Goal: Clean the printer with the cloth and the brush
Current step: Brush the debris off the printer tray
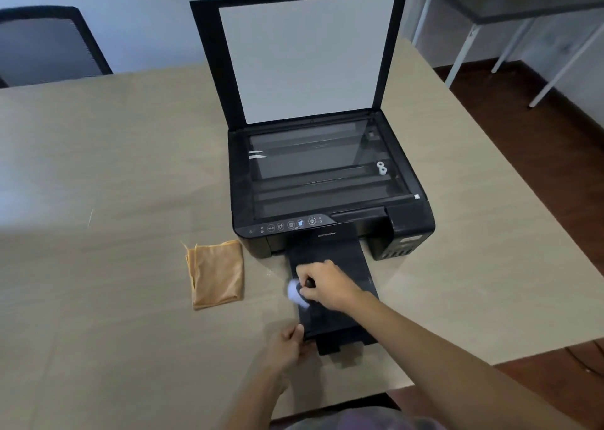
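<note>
Right hand (323,286) gripping brush (295,294) over output tray (340,256), left hand (287,344) pinching tray's near corner.

Brush (295,294) bristles motion-blurred; handle hidden in right hand (327,286).

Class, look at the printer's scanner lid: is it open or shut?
Open. The lid stands raised behind the printer, its white underside facing the camera, and the scanner glass below lies uncovered.
</note>
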`<action>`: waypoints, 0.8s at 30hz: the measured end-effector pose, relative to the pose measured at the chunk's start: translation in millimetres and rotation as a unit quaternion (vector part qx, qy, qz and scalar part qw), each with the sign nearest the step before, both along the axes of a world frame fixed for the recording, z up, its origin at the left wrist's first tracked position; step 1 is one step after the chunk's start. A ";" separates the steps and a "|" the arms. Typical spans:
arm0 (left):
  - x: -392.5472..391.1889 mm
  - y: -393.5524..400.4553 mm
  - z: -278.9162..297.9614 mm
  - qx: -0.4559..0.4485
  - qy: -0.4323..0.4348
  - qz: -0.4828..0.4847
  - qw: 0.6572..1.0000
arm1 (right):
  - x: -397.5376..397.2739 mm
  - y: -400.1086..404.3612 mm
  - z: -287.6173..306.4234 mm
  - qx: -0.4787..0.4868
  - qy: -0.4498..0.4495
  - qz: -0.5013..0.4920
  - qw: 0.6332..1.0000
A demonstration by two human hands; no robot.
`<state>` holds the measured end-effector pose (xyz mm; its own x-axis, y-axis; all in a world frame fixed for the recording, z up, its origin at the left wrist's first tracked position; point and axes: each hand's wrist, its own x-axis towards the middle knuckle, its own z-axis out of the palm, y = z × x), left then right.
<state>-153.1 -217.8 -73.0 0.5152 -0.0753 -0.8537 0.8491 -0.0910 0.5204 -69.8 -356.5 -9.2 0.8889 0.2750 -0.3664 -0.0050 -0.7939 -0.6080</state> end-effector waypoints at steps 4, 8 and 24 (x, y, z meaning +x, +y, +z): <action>0.2 -1.9 3.8 -0.001 0.005 0.010 1.000 | 24.7 15.0 5.2 -0.042 -0.085 -0.083 0.992; 0.9 1.1 3.6 -0.005 -0.011 0.001 1.000 | 10.1 8.1 8.2 -0.033 0.017 0.017 0.999; -4.5 2.3 7.8 -0.047 -0.034 -0.015 0.998 | 22.4 -55.4 3.8 -0.226 -0.096 -0.112 0.963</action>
<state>-157.6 -215.5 -65.2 0.5681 -0.1704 -0.8051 0.8089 -0.0642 0.5844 -47.4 -411.9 -5.3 0.9706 -0.0807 -0.2269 -0.1290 -0.9698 -0.2069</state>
